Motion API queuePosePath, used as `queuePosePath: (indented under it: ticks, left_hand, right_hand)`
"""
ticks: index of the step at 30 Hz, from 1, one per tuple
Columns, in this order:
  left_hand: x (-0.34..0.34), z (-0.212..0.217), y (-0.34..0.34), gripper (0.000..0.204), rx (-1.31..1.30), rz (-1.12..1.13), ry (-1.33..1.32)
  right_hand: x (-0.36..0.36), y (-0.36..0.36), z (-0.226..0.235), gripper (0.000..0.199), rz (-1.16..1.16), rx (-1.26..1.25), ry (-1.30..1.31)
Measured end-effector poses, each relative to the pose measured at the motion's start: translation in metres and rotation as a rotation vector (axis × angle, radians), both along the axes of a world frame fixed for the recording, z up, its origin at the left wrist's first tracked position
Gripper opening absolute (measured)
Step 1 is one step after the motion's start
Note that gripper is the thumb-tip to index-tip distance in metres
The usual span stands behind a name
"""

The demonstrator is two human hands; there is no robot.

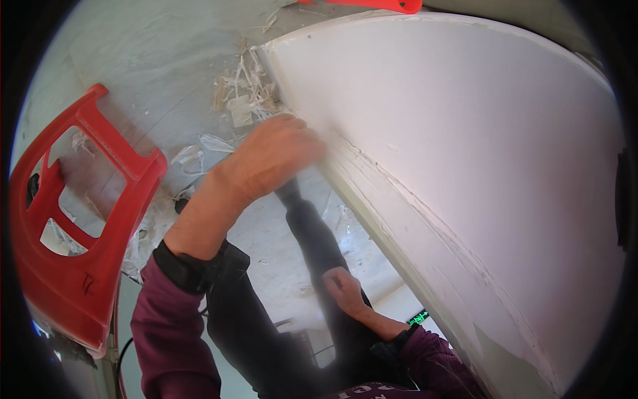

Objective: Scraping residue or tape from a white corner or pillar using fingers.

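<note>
A large white sheet (458, 126) fills the right side, with a straight near edge and a curved far rim. Along the near edge runs a wrinkled, thin, film-like strip (425, 216). My left hand (276, 153) is over the upper end of that edge, its knuckles upward. Motion smears its fingers, so whether they hold anything is hidden. Lower down, my right hand (344, 290) rests against my dark-trousered leg (309, 229), fingers curled in and nothing visible in them.
A red moulded plastic piece (100, 286) with large openings stands at the left. Torn whitish strips and scraps (249, 93) litter the floor beyond my left hand, and crumpled clear film (199, 153) lies nearby. Another red object (392, 5) shows at the top edge.
</note>
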State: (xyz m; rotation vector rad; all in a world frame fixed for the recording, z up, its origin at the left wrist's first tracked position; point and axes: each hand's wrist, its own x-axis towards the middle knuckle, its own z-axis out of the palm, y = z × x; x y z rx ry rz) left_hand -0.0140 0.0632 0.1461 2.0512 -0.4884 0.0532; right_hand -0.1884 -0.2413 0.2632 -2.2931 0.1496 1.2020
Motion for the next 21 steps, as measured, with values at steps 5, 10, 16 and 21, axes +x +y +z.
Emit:
queuePosePath:
  ticks: [5,10,16,21]
  left_hand:
    - [0.009,-0.004,-0.003,0.011,0.029,-0.044,-0.073]
    - [-0.003,-0.01,-0.009,0.018,-0.075,0.088,0.04]
    - [-0.017,-0.015,-0.012,0.019,-0.153,0.206,0.126]
    - [-0.015,-0.014,-0.005,0.017,-0.116,0.112,0.088]
  right_hand:
    - [-0.002,-0.004,-0.003,0.006,0.004,-0.01,0.015]
    - [-0.007,-0.01,-0.006,0.006,-0.003,-0.007,0.011]
    - [-0.01,-0.015,-0.007,0.007,0.013,-0.026,0.028]
    - [-0.008,-0.013,-0.005,0.007,0.026,-0.038,0.033]
